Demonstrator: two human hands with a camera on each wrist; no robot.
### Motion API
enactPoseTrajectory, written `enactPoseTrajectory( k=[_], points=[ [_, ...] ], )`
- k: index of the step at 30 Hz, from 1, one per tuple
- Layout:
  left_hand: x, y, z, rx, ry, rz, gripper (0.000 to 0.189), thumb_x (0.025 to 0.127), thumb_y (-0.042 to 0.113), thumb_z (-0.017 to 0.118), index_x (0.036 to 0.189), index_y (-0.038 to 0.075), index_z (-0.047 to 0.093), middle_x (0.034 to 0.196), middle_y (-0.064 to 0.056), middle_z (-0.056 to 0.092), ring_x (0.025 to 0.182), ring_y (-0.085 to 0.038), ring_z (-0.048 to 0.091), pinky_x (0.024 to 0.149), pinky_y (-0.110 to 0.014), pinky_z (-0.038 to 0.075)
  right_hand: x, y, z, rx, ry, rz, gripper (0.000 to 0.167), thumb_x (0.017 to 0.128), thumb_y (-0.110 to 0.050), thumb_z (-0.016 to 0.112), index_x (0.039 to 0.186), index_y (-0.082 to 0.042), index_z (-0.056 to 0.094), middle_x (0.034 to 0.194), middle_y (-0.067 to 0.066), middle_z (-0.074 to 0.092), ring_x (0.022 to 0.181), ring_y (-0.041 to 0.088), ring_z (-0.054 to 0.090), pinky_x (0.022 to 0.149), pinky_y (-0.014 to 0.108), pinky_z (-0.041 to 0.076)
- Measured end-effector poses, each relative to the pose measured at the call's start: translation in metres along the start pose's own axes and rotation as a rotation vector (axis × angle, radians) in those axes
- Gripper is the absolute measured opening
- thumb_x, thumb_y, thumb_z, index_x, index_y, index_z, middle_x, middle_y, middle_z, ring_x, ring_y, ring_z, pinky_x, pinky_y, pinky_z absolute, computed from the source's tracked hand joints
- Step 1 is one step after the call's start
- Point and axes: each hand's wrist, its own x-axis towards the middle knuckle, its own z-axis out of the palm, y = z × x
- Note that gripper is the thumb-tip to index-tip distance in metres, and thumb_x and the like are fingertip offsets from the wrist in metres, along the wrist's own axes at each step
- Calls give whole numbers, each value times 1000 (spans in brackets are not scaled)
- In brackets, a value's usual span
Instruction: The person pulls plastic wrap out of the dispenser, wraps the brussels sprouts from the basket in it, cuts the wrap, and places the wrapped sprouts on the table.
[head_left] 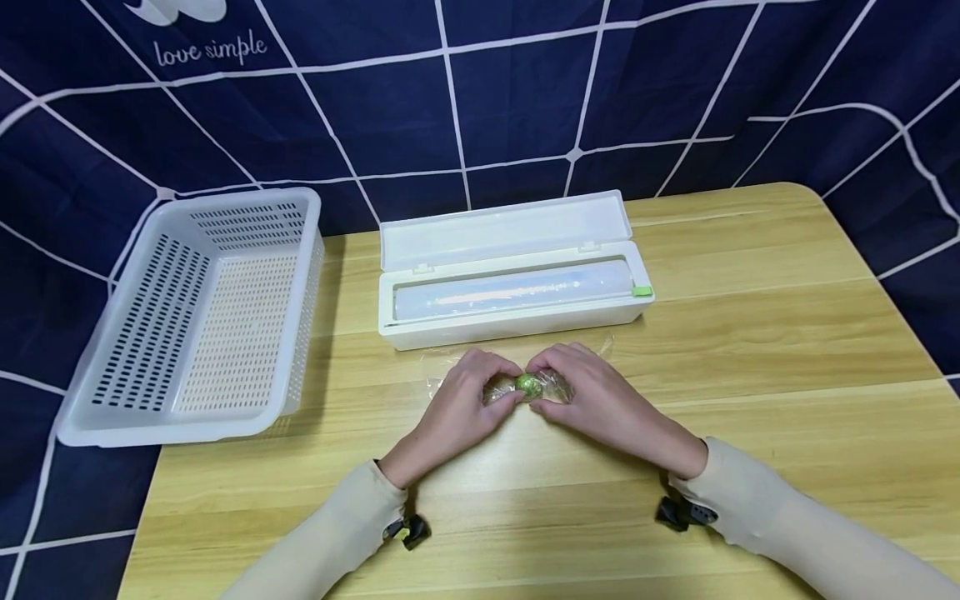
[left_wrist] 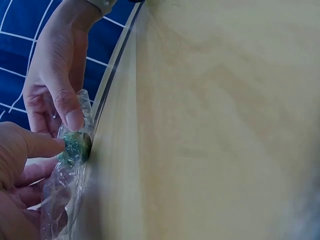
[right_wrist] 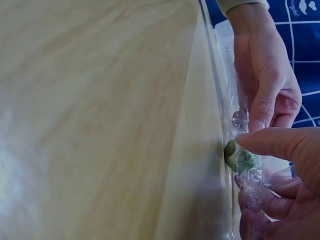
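Note:
A small round green fruit or vegetable (head_left: 528, 386), with one darker end in the wrist views, lies inside clear cling film (left_wrist: 61, 187). From the left, my left hand (head_left: 467, 396) pinches the film beside it, thumb nearest me and fingers behind. My right hand (head_left: 594, 398) mirrors that grip on the other side. Both thumbs sit close to the green piece, just over the wooden tabletop. In the right wrist view, gathered film (right_wrist: 254, 192) runs along the fingers. Loose film edges spread flat behind both hands.
Just beyond the hands stands a white cling film box (head_left: 517, 323), its lid (head_left: 506, 229) raised, with a film roll (head_left: 517, 287) inside and a green tab (head_left: 642, 291) at its right. A white slotted basket (head_left: 296, 333) sits at the left table edge. Behind hangs a navy grid cloth (head_left: 517, 100).

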Motion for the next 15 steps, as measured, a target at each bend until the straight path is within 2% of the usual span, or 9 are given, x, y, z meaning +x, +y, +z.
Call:
enactPoseTrajectory(
  k=[5, 10, 15],
  points=[
    [2, 1, 1, 6, 6, 26, 23, 95, 12, 86, 116, 4, 81, 110, -4, 76, 106, -21, 60, 91, -39, 52, 0, 0, -1, -10, -25, 15, 43, 87, -16, 93, 124, -12, 71, 120, 2, 72, 112, 25, 65, 97, 53, 55],
    [2, 1, 2, 1, 13, 25, 22, 95, 12, 85, 116, 5, 80, 110, -3, 76, 104, -20, 59, 89, -38, 51, 1, 1, -2, -24, -31, 9, 38, 88, -17, 93, 120, -11, 73, 117, 3, 72, 110, 26, 65, 95, 53, 55],
    [1, -1, 3, 1, 12, 62, 29, 90, 12, 89, 116, 7, 78, 113, -1, 75, 108, -20, 59, 92, -38, 53, 2, 3, -5, -33, -37, 11, 35, 90, -22, 93, 119, -11, 75, 114, 1, 69, 108, 23, 63, 95, 50, 54]
  ],
)
